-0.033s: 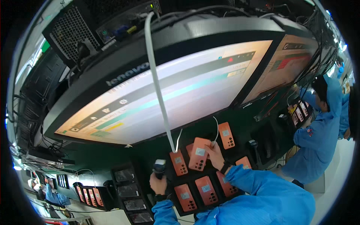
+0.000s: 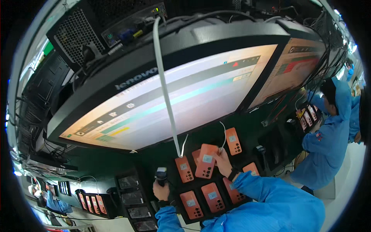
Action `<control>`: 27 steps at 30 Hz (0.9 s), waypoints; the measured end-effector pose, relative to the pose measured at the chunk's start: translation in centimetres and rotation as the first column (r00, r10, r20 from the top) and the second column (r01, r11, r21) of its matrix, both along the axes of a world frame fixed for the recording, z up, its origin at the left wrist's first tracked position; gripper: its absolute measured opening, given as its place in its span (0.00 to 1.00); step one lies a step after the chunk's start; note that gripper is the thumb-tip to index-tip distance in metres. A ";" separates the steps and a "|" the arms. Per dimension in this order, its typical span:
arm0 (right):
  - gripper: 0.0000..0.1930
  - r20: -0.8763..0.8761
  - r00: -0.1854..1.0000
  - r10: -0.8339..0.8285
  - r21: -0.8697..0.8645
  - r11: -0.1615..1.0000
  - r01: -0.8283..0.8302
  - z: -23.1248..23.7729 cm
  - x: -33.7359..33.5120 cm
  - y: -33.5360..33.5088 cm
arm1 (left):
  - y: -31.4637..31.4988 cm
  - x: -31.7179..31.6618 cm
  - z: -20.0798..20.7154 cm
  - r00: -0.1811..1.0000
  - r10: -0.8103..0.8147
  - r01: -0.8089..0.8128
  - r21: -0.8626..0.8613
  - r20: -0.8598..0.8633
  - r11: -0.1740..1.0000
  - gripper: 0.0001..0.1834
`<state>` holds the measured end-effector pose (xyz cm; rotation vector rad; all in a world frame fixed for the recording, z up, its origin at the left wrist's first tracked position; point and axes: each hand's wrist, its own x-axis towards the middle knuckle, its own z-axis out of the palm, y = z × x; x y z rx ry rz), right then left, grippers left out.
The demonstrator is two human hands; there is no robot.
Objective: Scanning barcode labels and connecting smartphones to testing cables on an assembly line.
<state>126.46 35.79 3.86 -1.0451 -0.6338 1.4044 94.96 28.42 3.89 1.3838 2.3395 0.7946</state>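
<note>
My left hand [image 2: 160, 190] is closed around a black handheld barcode scanner [image 2: 161, 176] with a pale front end, held upright left of the phones. My right hand [image 2: 223, 163] grips the upper right side of an orange-pink phone [image 2: 206, 164]. That phone is tilted, back side up, with a pale label and dark camera rings showing. It partly covers another phone [image 2: 196, 155] behind it. A phone with a white cable [image 2: 184, 169] lies to its left, and a further phone [image 2: 233, 141] to its right. Several labelled phones, among them one at the front [image 2: 212, 197], lie nearest me.
A large monitor [image 2: 174, 104] stands across the back, a second screen [image 2: 288, 69] beside it. Black trays [image 2: 133, 195] with dark packets stand at left. Another scanner [image 2: 261, 150] rests at right. A co-worker in blue [image 2: 326, 145] is further right. A white cable [image 2: 164, 81] hangs before the monitor.
The scanner in my left hand has shifted slightly left and down. The held phone sits a touch lower and further right. Both grips stay the same.
</note>
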 end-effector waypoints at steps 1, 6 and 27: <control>0.08 -0.032 0.999 -0.025 0.002 1.000 0.026 -0.3 0.2 -0.8 | -0.7 -2.0 -3.2 0.992 0.040 -0.044 -0.029 -0.120 0.999 0.24; 0.14 0.022 1.000 0.004 0.021 1.000 -0.005 1.4 0.3 -4.4 | -2.4 -4.4 -8.4 0.991 0.121 -0.126 -0.076 -0.064 0.989 0.24; 0.07 0.235 0.936 0.262 0.110 0.950 -0.293 12.4 -1.2 -11.4 | -8.2 11.3 8.1 0.465 -0.515 0.524 0.245 0.720 0.816 0.18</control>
